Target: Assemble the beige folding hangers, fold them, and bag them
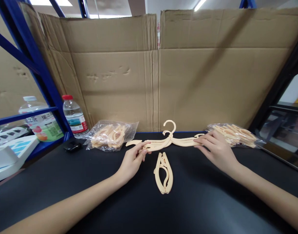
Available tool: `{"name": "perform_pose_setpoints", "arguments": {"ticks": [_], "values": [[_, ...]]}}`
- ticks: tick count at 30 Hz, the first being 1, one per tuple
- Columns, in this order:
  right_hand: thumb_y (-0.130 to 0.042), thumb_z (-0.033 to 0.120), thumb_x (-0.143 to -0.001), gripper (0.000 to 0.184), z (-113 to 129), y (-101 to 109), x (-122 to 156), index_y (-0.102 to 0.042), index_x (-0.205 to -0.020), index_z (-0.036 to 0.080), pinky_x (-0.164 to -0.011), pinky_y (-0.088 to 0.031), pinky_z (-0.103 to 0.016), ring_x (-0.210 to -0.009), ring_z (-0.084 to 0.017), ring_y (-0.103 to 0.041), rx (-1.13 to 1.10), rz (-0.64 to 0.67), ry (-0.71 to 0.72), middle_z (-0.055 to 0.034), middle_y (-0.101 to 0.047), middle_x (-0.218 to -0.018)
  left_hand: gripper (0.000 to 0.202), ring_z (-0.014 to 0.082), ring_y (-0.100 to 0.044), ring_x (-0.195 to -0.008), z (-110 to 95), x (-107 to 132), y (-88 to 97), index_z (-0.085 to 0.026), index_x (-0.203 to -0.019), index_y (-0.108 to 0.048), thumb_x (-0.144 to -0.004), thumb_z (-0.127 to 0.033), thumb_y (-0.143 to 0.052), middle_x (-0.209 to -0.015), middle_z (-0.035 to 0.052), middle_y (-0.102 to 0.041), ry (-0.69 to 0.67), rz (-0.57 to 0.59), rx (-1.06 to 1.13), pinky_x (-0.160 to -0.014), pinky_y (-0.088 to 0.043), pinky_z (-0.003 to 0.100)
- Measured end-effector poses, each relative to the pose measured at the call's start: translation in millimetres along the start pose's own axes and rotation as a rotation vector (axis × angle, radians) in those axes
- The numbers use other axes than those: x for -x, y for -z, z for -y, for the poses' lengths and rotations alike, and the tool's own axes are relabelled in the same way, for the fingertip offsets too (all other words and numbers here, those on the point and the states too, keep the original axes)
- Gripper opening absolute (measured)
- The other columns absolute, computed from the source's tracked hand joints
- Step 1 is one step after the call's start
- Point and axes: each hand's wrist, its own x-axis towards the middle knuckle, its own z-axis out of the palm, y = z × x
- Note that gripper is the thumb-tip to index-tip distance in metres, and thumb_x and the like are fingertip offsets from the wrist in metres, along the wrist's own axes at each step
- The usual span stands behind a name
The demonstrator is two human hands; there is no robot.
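Observation:
A cream folding clothes hanger [169, 140] is spread out wide, its hooks pointing up and away from me. My left hand [134, 159] is closed around its left arm, thumb and fingers pinching near the joint, with an end piece sticking out to the left beyond it. At the other end, my right hand [216, 148] pinches the tip of the right arm between thumb and fingers. Between my forearms, a folded clothes hanger [171, 174] of the same colour lies on the black table [149, 211], touched by neither hand.
Clear bags of folded hangers lie at the back left [110, 135] and back right [233, 135]. A red-capped water bottle [74, 118] and a black mouse-like object [72, 145] stand on the left. Cardboard [119, 78] walls the back; blue shelving [39, 74] borders the left.

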Motion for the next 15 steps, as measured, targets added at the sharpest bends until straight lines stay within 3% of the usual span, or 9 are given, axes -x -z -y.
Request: {"name": "perform_pose_setpoints", "arguments": {"ticks": [5,10,15], "values": [[-0.045,0.034,-0.097,0.026,6.7,3.6,4.9,-0.068,-0.094,0.021,-0.055,-0.041,-0.031,-0.068,-0.017,-0.064,0.311,-0.014,-0.065,-0.0022,-0.072,-0.094,0.037,0.0129,-0.05,-0.058,-2.5,0.1,-0.5,-0.015,-0.117,-0.058,-0.088,-0.035,-0.049,-0.073,0.0009,-0.058,-0.003,0.006,0.009,-0.059,-0.043,0.025],[-0.045,0.032,-0.097,0.026,11.3,2.6,5.4,-0.069,-0.093,0.022,-0.054,-0.042,-0.028,-0.068,-0.015,-0.066,0.377,-0.048,-0.069,-0.003,-0.069,-0.111,0.036,0.0129,-0.051,-0.058,-4.9,0.0,-0.2,-0.014,-0.116,-0.058,-0.088,-0.035,-0.049,-0.075,0.0015,-0.058,-0.01,0.004,0.009,-0.06,-0.044,0.025],[-0.048,0.032,-0.096,0.022,8.8,3.0,5.2,-0.069,-0.095,0.024,-0.051,-0.041,-0.027,-0.067,-0.014,-0.066,0.408,-0.077,-0.087,-0.0032,-0.067,-0.114,0.036,0.013,-0.052,-0.058,-6.4,1.0,0.0,-0.016,-0.117,-0.058,-0.088,-0.035,-0.048,-0.075,0.0014,-0.059,-0.019,0.018,-0.025,-0.061,-0.044,0.025]]}}
